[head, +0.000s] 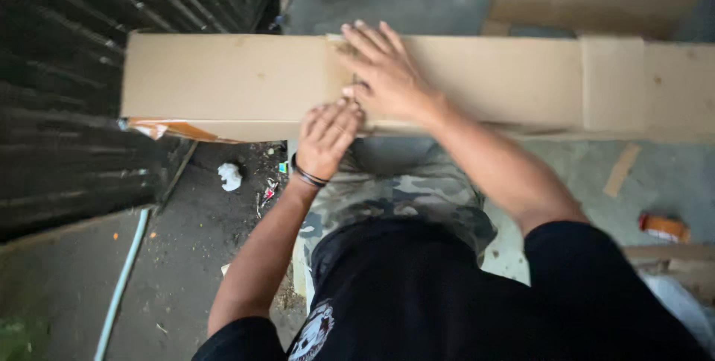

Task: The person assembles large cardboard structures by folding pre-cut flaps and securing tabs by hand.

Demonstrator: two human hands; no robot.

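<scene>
Cardboard box (246, 81), long and flat, lies across my lap; my right hand (383, 70) presses spread fingers on its top to steady it while my left hand (328, 137) pinches the near edge.

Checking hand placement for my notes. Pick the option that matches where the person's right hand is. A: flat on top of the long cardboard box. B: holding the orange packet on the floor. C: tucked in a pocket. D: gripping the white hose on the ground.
A: the right hand lies spread, palm down, on the top face of the long cardboard box, while the left hand is at the box's near edge just beside it.
</scene>
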